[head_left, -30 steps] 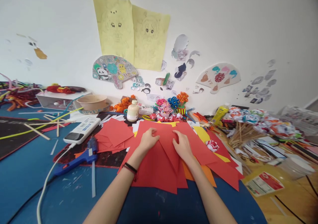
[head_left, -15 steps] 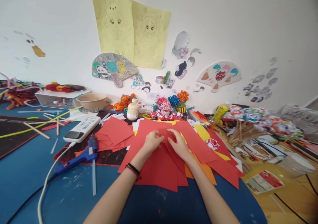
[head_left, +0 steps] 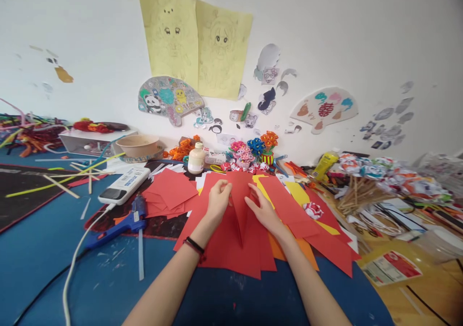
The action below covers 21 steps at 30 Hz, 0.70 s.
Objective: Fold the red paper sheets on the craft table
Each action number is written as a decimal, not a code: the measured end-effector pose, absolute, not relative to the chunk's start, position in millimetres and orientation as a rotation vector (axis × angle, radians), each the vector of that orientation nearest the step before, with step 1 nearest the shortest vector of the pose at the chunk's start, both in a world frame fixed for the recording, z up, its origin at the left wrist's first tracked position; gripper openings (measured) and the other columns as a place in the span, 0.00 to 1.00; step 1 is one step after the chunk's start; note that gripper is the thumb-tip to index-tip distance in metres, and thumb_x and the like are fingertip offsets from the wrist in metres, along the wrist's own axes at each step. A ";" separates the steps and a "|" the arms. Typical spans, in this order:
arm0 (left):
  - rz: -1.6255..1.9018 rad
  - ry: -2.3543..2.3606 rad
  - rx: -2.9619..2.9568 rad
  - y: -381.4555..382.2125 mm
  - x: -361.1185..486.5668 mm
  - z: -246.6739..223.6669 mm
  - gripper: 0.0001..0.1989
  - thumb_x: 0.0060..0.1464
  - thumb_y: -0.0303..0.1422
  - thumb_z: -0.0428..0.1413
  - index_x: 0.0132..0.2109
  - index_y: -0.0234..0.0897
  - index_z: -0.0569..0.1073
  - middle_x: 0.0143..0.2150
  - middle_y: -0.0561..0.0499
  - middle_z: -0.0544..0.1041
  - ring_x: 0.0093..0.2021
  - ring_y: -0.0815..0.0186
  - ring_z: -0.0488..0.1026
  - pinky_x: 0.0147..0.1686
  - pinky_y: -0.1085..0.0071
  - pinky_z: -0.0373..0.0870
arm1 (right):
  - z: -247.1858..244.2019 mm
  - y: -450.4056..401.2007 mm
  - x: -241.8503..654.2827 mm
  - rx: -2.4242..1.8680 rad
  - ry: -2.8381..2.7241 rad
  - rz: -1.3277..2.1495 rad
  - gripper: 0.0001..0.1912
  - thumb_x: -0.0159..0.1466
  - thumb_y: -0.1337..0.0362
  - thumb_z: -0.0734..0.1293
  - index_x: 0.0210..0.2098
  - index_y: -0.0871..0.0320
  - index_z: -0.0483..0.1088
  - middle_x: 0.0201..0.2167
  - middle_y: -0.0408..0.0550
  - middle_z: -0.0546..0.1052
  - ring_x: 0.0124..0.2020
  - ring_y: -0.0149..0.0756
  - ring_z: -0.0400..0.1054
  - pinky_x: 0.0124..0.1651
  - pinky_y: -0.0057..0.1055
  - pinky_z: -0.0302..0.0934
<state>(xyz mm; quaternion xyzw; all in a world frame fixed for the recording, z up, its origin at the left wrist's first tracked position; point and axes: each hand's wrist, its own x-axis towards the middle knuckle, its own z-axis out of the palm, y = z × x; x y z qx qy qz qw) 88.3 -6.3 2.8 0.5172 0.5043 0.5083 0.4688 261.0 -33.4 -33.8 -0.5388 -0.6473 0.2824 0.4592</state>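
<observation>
Head view: both bare hands are working above the middle of the blue worktop [head_left: 231, 299]. The left hand [head_left: 218, 203] is pinching the left edge of a folded red sheet [head_left: 240, 210], its fingertips closing near the top. The right hand [head_left: 263, 208] is curving loosely beside the opposite edge, with a gap showing between thumb and fingers; cannot tell whether it is gripping the paper.

Progress, as judged: the sheet is bending into a narrow form, pointing toward the person and lifting off the larger red sheets [head_left: 217, 253] beneath. So folding is under way, but the crease is not yet lying flat. The sheets below are lying flat, showing no crease that can be made out.

Around it: smaller red pieces [head_left: 175, 191] are lying in a loose pile to the left, seemingly ready-cut. The blue glue gun [head_left: 125, 224] is resting near them, neither hand touching it. A red-and-white rosette [head_left: 313, 210] is sitting on the papers to the right, apparently finished.
</observation>
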 end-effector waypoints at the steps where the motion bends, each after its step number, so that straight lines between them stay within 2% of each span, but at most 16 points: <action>1: 1.244 1.168 1.265 -8.5 91.0 4.3 0.11 0.54 0.40 0.51 0.40 0.38 0.68 0.26 0.55 0.68 0.26 0.67 0.70 0.20 0.75 0.65 | -32.8 -34.0 260.3 -1.270 -1.553 0.786 0.31 0.63 0.49 0.64 0.64 0.45 0.54 0.67 0.47 0.56 0.67 0.43 0.52 0.66 0.48 0.49; 6: 1.246 0.827 1.263 -18.0 98.5 6.7 0.17 0.52 0.46 0.56 0.40 0.36 0.68 0.37 0.49 0.72 0.36 0.64 0.73 0.22 0.77 0.67 | -22.9 -42.9 256.6 -1.079 -1.520 1.073 0.40 0.61 0.50 0.68 0.67 0.44 0.46 0.71 0.46 0.45 0.70 0.40 0.42 0.69 0.45 0.42; 11: 1.270 0.694 1.335 -19.9 99.6 1.5 0.19 0.55 0.44 0.58 0.47 0.37 0.68 0.51 0.45 0.71 0.45 0.65 0.73 0.43 0.71 0.71 | -14.4 -50.1 257.5 -1.044 -1.609 1.123 0.48 0.56 0.55 0.73 0.68 0.45 0.45 0.71 0.48 0.45 0.71 0.40 0.39 0.69 0.47 0.40; 13: 1.241 0.626 1.349 -19.3 100.5 -2.5 0.20 0.54 0.43 0.59 0.50 0.37 0.67 0.55 0.44 0.69 0.49 0.63 0.72 0.50 0.67 0.69 | -11.6 -51.0 259.2 -1.041 -1.591 1.124 0.48 0.55 0.56 0.74 0.67 0.45 0.47 0.71 0.48 0.45 0.71 0.41 0.40 0.69 0.48 0.42; 15: 1.219 0.605 1.344 -19.0 101.7 -6.5 0.24 0.53 0.42 0.61 0.52 0.39 0.65 0.59 0.43 0.66 0.53 0.61 0.71 0.52 0.65 0.68 | -8.7 -51.7 262.2 -1.024 -1.561 1.144 0.47 0.54 0.57 0.75 0.66 0.44 0.49 0.71 0.47 0.45 0.70 0.42 0.43 0.68 0.48 0.46; 18: 1.211 0.630 1.332 -20.3 102.9 -8.6 0.26 0.51 0.41 0.62 0.54 0.40 0.64 0.61 0.42 0.63 0.54 0.60 0.70 0.52 0.65 0.69 | -5.8 -53.1 269.7 -1.019 -1.515 1.193 0.48 0.53 0.59 0.75 0.66 0.44 0.49 0.70 0.48 0.51 0.68 0.42 0.49 0.66 0.46 0.51; 21: 1.208 0.660 1.326 -22.7 102.1 -5.3 0.24 0.54 0.38 0.60 0.55 0.39 0.62 0.59 0.42 0.66 0.50 0.62 0.72 0.49 0.66 0.69 | -5.9 -54.9 278.4 -1.088 -1.462 1.218 0.41 0.56 0.60 0.73 0.65 0.44 0.54 0.66 0.48 0.60 0.65 0.43 0.56 0.63 0.45 0.57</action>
